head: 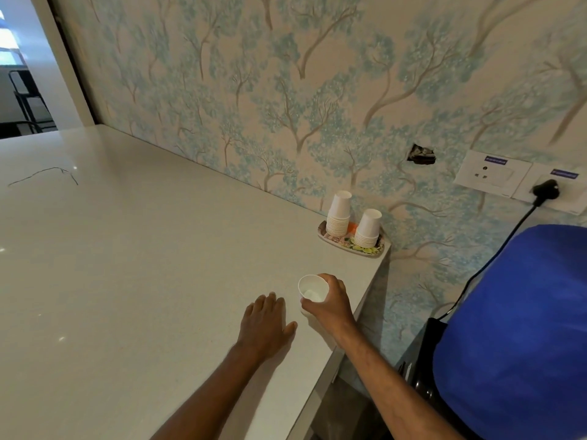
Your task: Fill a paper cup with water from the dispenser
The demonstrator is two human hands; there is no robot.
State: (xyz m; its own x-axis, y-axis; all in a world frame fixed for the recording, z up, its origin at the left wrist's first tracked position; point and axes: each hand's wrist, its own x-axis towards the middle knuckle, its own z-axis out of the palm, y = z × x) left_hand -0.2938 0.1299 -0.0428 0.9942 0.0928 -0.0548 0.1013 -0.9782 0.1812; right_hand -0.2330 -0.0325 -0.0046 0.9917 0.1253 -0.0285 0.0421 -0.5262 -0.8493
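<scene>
A white paper cup [312, 289] stands upright near the right edge of the white counter [133, 249], its mouth facing up. My right hand [330, 304] is wrapped around the cup's right side. My left hand [265, 325] lies flat on the counter just left of the cup, fingers spread, holding nothing. The water dispenser sits at the lower right, topped by a large bottle under a blue cover [521, 328]; its taps are hidden.
Two upside-down stacks of paper cups [339, 214] [368, 228] stand on a small patterned tray [352, 244] against the wallpapered wall. A black cable [495, 252] runs from a wall socket [546, 188] down to the dispenser. The counter ends just right of the cup.
</scene>
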